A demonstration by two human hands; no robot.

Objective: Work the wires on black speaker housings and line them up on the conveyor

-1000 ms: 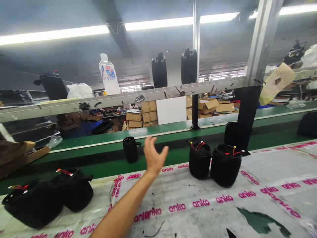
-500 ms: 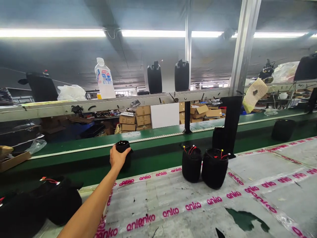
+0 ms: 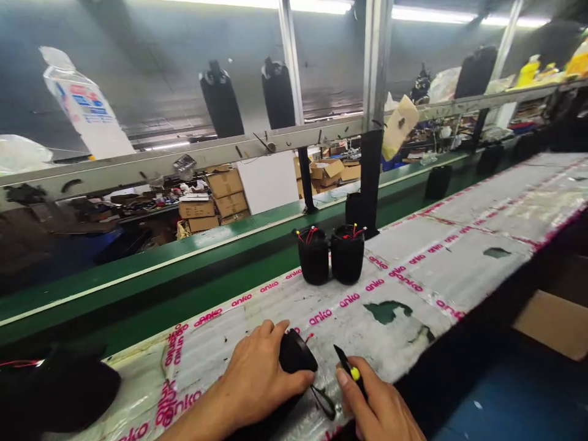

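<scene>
Your left hand (image 3: 257, 380) grips one black cylinder (image 3: 294, 355) on taped work surface (image 3: 459, 269). Your right hand (image 3: 381, 407) pinches one small black tool (image 3: 345, 362) beside cylinder. Two wired cylinders (image 3: 331, 254) beyond it; green belt (image 3: 138, 288) behind.

"anko" in pink, repeated along tape strips (image 3: 374, 285) on the table (image 3: 463, 269) cover: one row near the far edge, more rows running twd the right end. Near the left it overlaps, reads like "anko anko" (image 3: 172, 404). Bottle (image 3: 85, 107) on the shelf has a blue/red label, too blurred to read. Boxes (image 3: 225, 184) behind: no legible print.
</scene>
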